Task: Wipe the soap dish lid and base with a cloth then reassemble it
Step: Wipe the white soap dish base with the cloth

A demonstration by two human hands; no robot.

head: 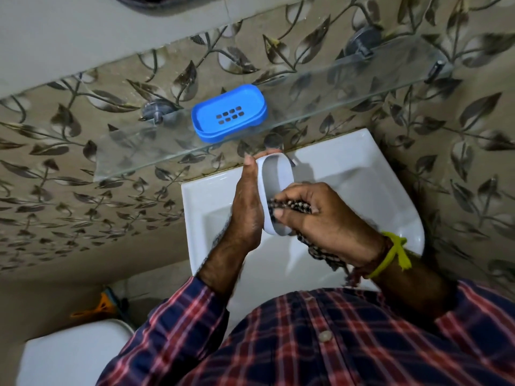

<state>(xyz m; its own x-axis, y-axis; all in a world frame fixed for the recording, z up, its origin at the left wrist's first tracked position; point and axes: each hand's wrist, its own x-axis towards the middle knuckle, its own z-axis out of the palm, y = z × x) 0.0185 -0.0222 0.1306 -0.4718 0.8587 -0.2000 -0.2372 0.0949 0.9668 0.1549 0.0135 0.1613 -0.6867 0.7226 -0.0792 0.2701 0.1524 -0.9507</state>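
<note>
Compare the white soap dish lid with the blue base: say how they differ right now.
Colour: the lid is white, the base blue.
Place: the lid is held over the sink; the base sits on the glass shelf.
Pose: the lid is tipped on edge, hollow side showing; the base lies flat.
Handling: the left hand holds the lid while the right hand rubs the cloth inside it; nothing touches the base.
Surface: the base has drain holes, the lid none visible.
Both are rounded oblongs.

You have one blue soap dish base [228, 112] on one glass shelf [348, 87], and one white lid [274, 174]. One checked cloth [295, 206], one sink [362, 162], two hands: left hand [246, 207], right hand [320, 218].
</note>
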